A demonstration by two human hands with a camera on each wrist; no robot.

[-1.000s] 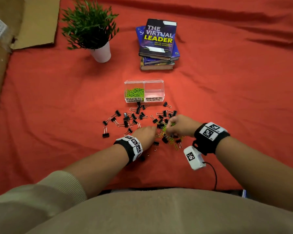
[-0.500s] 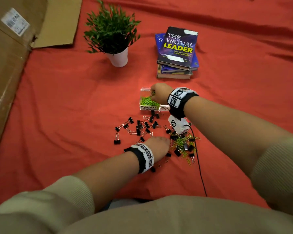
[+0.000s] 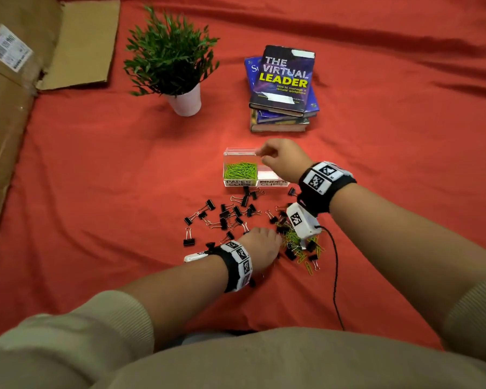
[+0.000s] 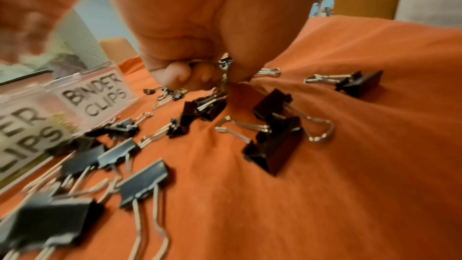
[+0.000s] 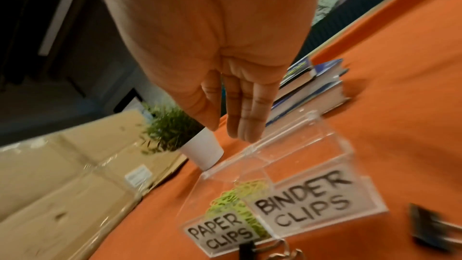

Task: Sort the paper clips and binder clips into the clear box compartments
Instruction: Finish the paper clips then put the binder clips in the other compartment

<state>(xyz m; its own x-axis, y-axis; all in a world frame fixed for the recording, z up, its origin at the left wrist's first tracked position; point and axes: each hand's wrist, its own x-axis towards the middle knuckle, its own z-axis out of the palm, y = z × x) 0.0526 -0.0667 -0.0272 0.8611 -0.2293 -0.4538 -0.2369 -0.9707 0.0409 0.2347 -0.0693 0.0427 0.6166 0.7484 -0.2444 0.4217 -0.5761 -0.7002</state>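
The clear two-part box stands mid-cloth. Its PAPER CLIPS side holds green paper clips; I see no clips in the BINDER CLIPS side. My right hand hovers over the box's back rim, fingers straight and pointing down, nothing in them. Black binder clips lie scattered in front of the box, with loose green paper clips mixed in. My left hand sits on that pile, fingers curled and pinching a few small clips against the thumb.
A potted plant and a stack of books stand behind the box. Cardboard runs along the left edge. A black cable trails from my right wrist across the red cloth.
My right hand left the pile, travelled up to the box and straightened its fingers over it. My left hand stayed on the pile.
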